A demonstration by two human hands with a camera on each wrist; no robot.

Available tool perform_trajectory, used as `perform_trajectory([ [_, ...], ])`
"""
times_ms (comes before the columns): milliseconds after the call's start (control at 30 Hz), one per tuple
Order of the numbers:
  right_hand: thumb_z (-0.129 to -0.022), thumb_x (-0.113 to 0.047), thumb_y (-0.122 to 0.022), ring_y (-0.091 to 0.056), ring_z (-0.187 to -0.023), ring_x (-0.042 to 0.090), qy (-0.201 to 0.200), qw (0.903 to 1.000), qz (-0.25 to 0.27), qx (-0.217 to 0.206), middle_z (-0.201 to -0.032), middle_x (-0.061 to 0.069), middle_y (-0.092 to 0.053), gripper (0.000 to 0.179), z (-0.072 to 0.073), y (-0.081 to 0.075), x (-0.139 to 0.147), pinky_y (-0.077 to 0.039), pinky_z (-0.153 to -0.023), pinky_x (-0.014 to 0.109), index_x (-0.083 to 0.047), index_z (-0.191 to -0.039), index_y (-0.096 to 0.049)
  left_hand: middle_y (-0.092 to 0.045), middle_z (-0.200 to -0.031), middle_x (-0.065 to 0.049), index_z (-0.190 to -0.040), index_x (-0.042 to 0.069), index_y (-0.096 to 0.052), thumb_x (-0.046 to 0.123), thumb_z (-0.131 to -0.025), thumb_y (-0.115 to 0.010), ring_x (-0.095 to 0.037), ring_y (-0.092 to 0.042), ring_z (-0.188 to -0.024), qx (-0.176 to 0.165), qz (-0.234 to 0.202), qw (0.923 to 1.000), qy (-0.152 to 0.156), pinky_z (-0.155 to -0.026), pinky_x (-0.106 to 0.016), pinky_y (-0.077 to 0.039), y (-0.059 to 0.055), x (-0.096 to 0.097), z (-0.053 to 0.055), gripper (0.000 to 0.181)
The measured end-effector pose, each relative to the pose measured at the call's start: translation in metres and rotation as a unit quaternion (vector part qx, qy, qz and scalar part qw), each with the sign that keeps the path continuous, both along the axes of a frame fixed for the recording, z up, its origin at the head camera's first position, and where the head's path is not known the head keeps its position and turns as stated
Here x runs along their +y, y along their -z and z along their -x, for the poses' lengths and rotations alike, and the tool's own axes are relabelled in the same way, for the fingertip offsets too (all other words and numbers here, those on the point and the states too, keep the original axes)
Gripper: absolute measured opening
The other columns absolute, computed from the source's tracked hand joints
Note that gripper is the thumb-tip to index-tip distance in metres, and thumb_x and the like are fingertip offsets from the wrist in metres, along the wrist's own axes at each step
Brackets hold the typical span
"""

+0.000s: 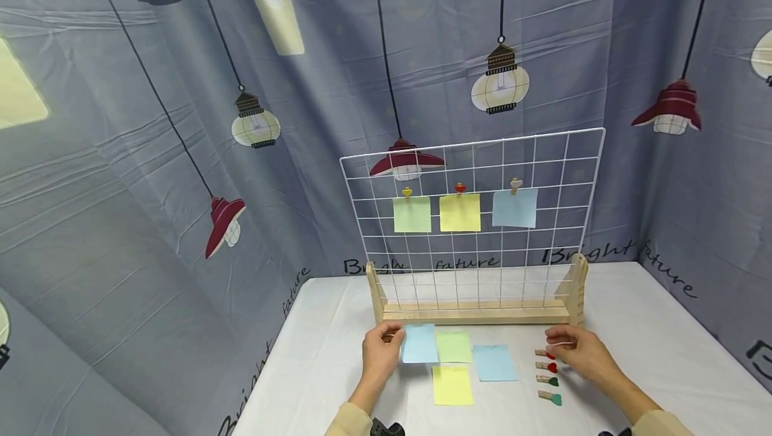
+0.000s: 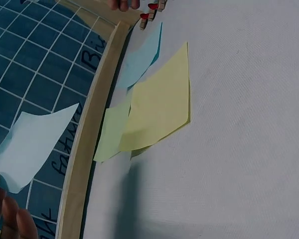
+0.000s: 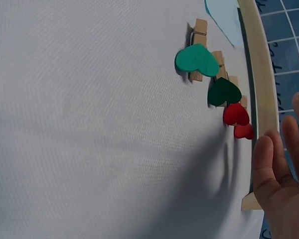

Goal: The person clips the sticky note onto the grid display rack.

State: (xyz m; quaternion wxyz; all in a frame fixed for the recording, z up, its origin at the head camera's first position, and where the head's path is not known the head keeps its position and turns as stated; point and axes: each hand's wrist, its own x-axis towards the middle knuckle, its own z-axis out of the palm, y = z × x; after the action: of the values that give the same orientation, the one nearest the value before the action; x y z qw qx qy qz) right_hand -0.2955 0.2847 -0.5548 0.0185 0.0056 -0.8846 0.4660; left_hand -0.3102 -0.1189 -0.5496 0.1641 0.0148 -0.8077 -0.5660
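Note:
My left hand (image 1: 380, 355) pinches a light blue sticky note (image 1: 420, 343) by its left edge, lifted above the table. In the left wrist view, the same blue note (image 2: 35, 144) stands out from my thumb and fingertips. My right hand (image 1: 582, 353) hovers over the far end of a column of small wooden clothespins with red and green hearts. Its fingers are loosely bent and hold nothing in the right wrist view. The nearest red-heart clothespin (image 3: 244, 131) lies just beside the fingertips; a teal-heart clothespin (image 3: 197, 59) lies farthest from them.
A green note (image 1: 454, 347), a yellow note (image 1: 452, 386) and another blue note (image 1: 495, 363) lie on the white table (image 1: 326, 329). Behind stands a white wire grid (image 1: 473, 252) in a wooden base (image 1: 476, 316), with three notes clipped on it.

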Motion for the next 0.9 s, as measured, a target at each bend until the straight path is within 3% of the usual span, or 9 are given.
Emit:
perform_trajectory([
  [267, -0.092, -0.008, -0.073, -0.067, -0.087, 0.014, 0.007, 0.9998, -0.012, -0.012, -0.109, 0.021, -0.074, 0.033, 0.005, 0.007, 0.003, -0.052, -0.065, 0.025, 0.010, -0.120, -0.066, -0.075, -0.084, -0.001, -0.096, 0.010, -0.080, 0.007, -0.087, -0.077, -0.005, -0.059, -0.071, 0.030, 0.003, 0.9996, 0.001, -0.069, -0.020, -0.048, -0.005, 0.000, 0.000, 0.010],
  [633, -0.090, -0.002, -0.072, -0.068, -0.090, 0.020, -0.001, 0.9984, -0.054, -0.017, -0.104, 0.017, -0.074, 0.030, 0.010, 0.017, 0.002, -0.051, -0.069, 0.026, 0.009, -0.117, -0.067, -0.074, -0.085, 0.000, -0.096, 0.011, -0.079, 0.006, -0.087, -0.077, -0.004, -0.060, -0.072, 0.021, -0.006, 0.9997, 0.008, -0.071, -0.020, -0.049, -0.002, 0.002, -0.002, 0.010],
  [900, -0.088, -0.003, -0.073, -0.065, -0.088, 0.021, 0.010, 0.9960, -0.087, -0.017, -0.097, 0.007, -0.069, 0.029, 0.012, 0.021, 0.002, -0.051, -0.073, 0.035, 0.004, -0.116, -0.068, -0.074, -0.084, -0.002, -0.095, 0.010, -0.080, 0.004, -0.086, -0.078, -0.005, -0.060, -0.072, 0.027, -0.030, 0.9992, 0.006, -0.069, -0.019, -0.048, -0.002, 0.006, -0.003, 0.010],
])
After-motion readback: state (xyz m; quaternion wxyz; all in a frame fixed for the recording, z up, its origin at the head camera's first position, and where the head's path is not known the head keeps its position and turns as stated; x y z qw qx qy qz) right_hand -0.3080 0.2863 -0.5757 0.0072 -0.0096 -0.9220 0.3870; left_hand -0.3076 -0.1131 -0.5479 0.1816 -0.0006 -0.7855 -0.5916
